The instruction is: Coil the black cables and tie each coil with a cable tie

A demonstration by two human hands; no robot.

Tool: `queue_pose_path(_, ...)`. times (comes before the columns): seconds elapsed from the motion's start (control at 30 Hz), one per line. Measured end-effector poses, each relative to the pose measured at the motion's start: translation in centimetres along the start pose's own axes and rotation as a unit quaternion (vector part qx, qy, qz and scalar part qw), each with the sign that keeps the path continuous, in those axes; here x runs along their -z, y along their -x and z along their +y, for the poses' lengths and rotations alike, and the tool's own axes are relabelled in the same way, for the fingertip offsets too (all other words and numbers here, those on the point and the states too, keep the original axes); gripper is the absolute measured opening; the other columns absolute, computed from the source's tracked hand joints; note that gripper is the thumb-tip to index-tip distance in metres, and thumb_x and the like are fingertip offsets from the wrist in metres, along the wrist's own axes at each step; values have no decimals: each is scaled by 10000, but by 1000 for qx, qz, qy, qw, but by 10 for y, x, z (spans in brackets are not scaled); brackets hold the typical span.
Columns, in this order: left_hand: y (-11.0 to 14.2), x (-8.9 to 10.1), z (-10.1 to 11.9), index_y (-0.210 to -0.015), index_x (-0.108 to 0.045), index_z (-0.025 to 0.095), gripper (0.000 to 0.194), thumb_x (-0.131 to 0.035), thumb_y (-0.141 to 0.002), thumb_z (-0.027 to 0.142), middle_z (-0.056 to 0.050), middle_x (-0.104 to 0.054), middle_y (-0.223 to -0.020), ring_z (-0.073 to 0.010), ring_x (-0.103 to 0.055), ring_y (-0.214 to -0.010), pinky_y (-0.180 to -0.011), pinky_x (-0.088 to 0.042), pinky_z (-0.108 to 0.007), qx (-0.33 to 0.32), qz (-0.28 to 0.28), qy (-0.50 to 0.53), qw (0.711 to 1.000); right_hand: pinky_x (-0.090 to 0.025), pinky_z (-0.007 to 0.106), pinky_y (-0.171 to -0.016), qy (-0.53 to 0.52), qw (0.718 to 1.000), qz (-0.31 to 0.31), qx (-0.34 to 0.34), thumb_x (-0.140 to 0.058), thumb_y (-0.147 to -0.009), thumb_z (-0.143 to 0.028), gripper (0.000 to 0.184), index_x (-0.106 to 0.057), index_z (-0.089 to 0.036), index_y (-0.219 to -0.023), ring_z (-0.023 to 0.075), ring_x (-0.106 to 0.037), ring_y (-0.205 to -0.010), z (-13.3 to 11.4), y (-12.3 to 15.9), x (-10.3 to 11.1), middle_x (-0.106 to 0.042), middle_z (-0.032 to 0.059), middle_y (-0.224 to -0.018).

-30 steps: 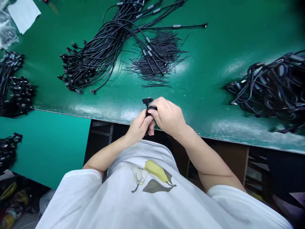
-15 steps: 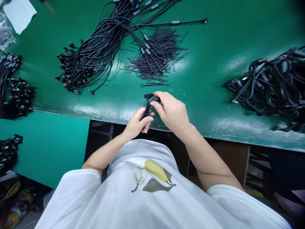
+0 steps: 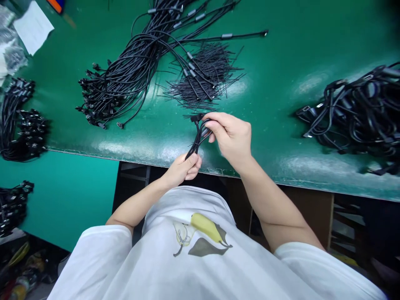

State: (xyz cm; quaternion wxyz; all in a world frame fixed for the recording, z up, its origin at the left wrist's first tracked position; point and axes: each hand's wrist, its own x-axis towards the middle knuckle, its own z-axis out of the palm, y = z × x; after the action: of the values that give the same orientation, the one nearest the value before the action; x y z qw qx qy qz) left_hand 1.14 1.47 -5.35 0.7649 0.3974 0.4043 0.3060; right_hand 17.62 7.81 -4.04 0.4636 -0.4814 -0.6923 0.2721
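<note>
A black cable [image 3: 197,139], folded into a narrow bundle, is held between my hands over the near edge of the green table [image 3: 275,137]. My left hand [image 3: 185,168] is closed around the bundle's lower end. At its upper end, my right hand [image 3: 229,135] pinches a loop of the cable between thumb and fingers, beside a dark connector [image 3: 196,118]. A thin tie seems to cross the bundle, its end sticking out to the left. Beyond my hands lies a pile of short black ties [image 3: 206,79].
Long black cables [image 3: 134,62] with connectors spread over the table's far left. Coiled cables [image 3: 359,108] are heaped at the right. More cable bundles [image 3: 31,129] lie at the left edge, near a white paper [image 3: 33,27] and clear plastic bags [image 3: 14,56].
My right hand has shifted slightly up and right, and my left slightly lower, so more of the bundle shows between them. The whole view has also shifted a little.
</note>
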Motion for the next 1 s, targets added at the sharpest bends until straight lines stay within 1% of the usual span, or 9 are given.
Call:
queue_pose_path(0.1,-11,2,-4,-887,-502,187,452,-461,-924,635,62,-414,-583,-76,-396,-459,-461,-352,-204,-54,112,-151,981,-566,329,-771,-40,997,-3,-66,-471,-983,-510,472,-553,-213,-1340,169,-676,-802,4,16,-15,-676,107,-1216)
queue_pose_path(0.17,-18,3,-7,-1045,-527,182,329,-440,-974,491,-22,-588,-774,-136,-577,-629,-580,-463,-252,-91,169,-332,924,-566,380,-868,-43,994,-35,-92,-548,-930,-504,571,-467,-207,-1411,210,-675,-966,2,28,-26,-612,138,-1339)
queue_pose_path(0.27,-23,6,-7,-1186,-522,157,309,-475,-961,364,-136,-654,-1067,-246,-669,-945,-783,-536,-362,-141,116,-528,829,-508,425,-1004,-72,986,-55,-139,-478,-957,-418,381,-540,-195,-1259,227,-645,-1104,-1,38,-33,-659,121,-1252)
queue_pose_path(0.37,-19,14,8,-1179,-557,160,354,-522,-953,431,-153,-659,-1125,-273,-643,-1095,-933,-522,-419,-226,77,-552,799,-534,363,-924,-138,971,-25,-195,-388,-994,-375,280,-563,-198,-1120,175,-662,-957,0,34,-24,-692,62,-989)
queue_pose_path(0.5,-12,26,44,-1359,-466,227,641,-548,-883,649,-167,-558,-1377,-271,-566,-1273,-1003,-500,-407,-325,175,-382,847,-462,221,-458,-326,894,-158,-264,-439,-973,-507,352,-571,-181,-980,82,-413,-481,-3,30,-1,-411,-63,-615)
queue_pose_path(0.63,-16,17,62,-1212,-586,213,598,-550,-858,694,-109,-679,-1123,-252,-664,-1126,-914,-551,-360,-233,92,-167,953,-362,210,-328,-433,784,-356,-266,-481,-938,-601,465,-585,-151,-988,60,-342,-400,-16,36,4,-415,-69,-612)
queue_pose_path(0.7,-21,10,62,-1067,-635,191,465,-576,-887,616,-65,-685,-939,-213,-705,-992,-872,-567,-333,-179,101,-69,976,-393,216,-362,-402,813,-325,-268,-513,-934,-561,412,-572,-161,-1013,67,-418,-397,-18,39,2,-491,-58,-633)
queue_pose_path(0.83,-32,6,65,-1103,-628,194,417,-550,-926,564,-61,-692,-1012,-212,-676,-1107,-970,-542,-358,-152,117,12,981,-460,220,-534,-198,946,-131,-220,-615,-883,-370,197,-599,-180,-932,79,-549,-489,-8,41,5,-591,-41,-664)
queue_pose_path(1.0,6,-4,62,-1270,-591,287,404,-494,-965,534,-60,-675,-1178,-224,-604,-1232,-1049,-496,-392,-281,173,-100,939,-443,221,-520,-185,947,-64,-253,-573,-903,-363,192,-622,-179,-875,74,-516,-486,7,41,26,-575,-41,-655)
